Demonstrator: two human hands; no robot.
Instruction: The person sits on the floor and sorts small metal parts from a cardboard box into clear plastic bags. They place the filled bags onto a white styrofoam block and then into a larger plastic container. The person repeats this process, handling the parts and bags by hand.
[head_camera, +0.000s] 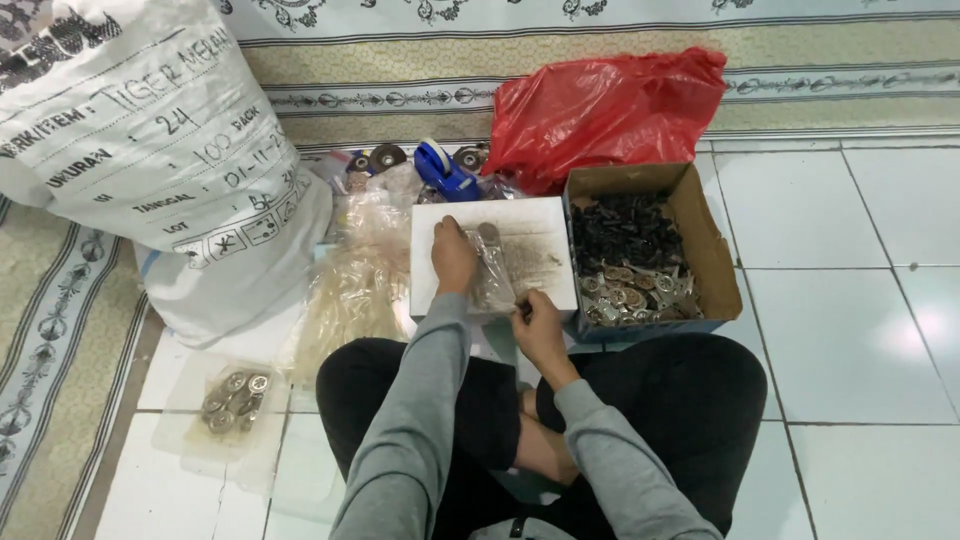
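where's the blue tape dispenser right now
In the head view the blue tape dispenser sits on the floor above centre, just beyond the white board, between the red plastic bag on its right and the big white sack on its left.

A clear plastic packet (490, 275) lies flat on the white board (530, 225).

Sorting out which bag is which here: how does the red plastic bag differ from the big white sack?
The red plastic bag is thin, glossy and plain; the white sack is matte, woven-looking and printed with dark markings. The red plastic bag is smaller and lies crumpled behind the cardboard box; the white sack bulges, standing far left. Both rest on the floor.
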